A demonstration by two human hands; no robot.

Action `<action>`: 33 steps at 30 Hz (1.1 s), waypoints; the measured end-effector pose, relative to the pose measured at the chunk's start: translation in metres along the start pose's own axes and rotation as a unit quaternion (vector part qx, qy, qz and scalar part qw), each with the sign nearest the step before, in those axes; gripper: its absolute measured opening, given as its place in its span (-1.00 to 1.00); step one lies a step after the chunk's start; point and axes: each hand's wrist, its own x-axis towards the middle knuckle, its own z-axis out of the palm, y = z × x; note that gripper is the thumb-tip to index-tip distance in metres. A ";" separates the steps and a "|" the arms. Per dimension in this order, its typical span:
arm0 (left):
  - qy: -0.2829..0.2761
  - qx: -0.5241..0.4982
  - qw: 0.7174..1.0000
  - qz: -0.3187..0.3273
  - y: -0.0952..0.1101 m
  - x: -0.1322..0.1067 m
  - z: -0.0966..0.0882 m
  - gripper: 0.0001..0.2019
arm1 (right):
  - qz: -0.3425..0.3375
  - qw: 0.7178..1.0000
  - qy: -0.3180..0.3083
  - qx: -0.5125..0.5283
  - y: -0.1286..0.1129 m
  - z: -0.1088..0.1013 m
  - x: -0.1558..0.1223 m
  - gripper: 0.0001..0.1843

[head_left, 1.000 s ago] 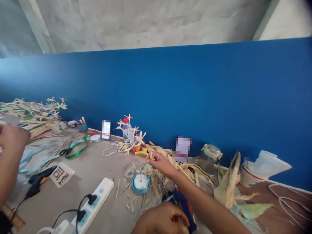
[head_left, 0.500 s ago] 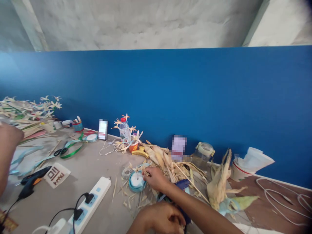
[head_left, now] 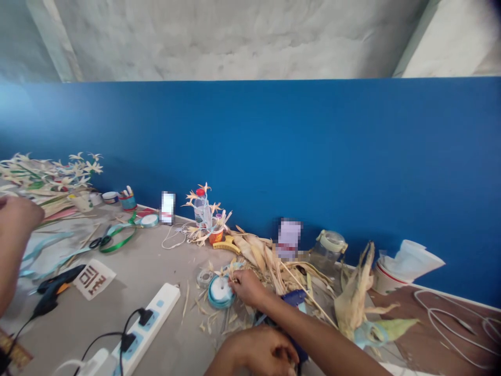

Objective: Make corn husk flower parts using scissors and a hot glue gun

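Note:
My right hand is closed, with its fingertips pinched on a small pale piece of corn husk at the edge of a roll of light blue ribbon. Below it, near the bottom edge, my left hand has its fingers curled in. What it holds, if anything, is hidden. A dark blue glue gun lies beside and partly under my right forearm. Around the roll are husk scraps and a clear tape roll. Behind my hands a heap of dried corn husks spreads out.
A white power strip lies left of my hands. Further left are a black glue gun, scissors and a co-worker's hand. Husk flowers, a bottle, a yellow brush and a glass jar stand behind.
The whole view has shifted slightly to the right. My hands hold nearly the same pose. The co-worker's hand at the left shows a little more.

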 end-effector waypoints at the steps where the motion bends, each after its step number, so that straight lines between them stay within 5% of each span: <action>1: 0.000 -0.001 1.000 -0.001 0.000 0.000 0.000 -0.64 | 0.001 1.000 0.001 0.005 0.000 0.001 0.000 -0.87; 3: 0.006 -0.001 1.000 0.003 0.001 -0.001 -0.001 -0.66 | 0.002 1.000 0.000 0.022 0.001 0.000 -0.002 -0.94; 9: 0.020 -0.022 0.999 0.026 -0.002 -0.004 -0.002 -0.66 | 0.011 0.990 -0.004 0.143 0.013 -0.031 -0.022 -0.42; 15: 0.054 -0.070 0.995 0.038 0.002 -0.007 -0.004 -0.69 | 0.053 0.956 0.098 0.271 0.034 -0.068 -0.061 -0.66; 23: 0.143 -0.164 0.974 0.067 -0.002 -0.009 -0.015 -0.72 | 0.044 0.929 0.171 0.326 0.038 -0.068 -0.110 -0.68; 27: 0.272 -0.174 0.943 0.078 -0.006 -0.007 -0.025 -0.59 | 0.041 0.910 0.254 0.323 0.038 -0.076 -0.114 -0.70; 31: 0.434 -0.169 0.882 0.072 -0.014 0.001 -0.030 -0.51 | 0.029 0.908 0.314 0.274 0.040 -0.087 -0.107 -0.73; 33: 0.457 -0.163 0.871 0.076 -0.022 0.006 -0.030 -0.51 | 0.032 0.912 0.324 0.250 0.041 -0.090 -0.101 -0.72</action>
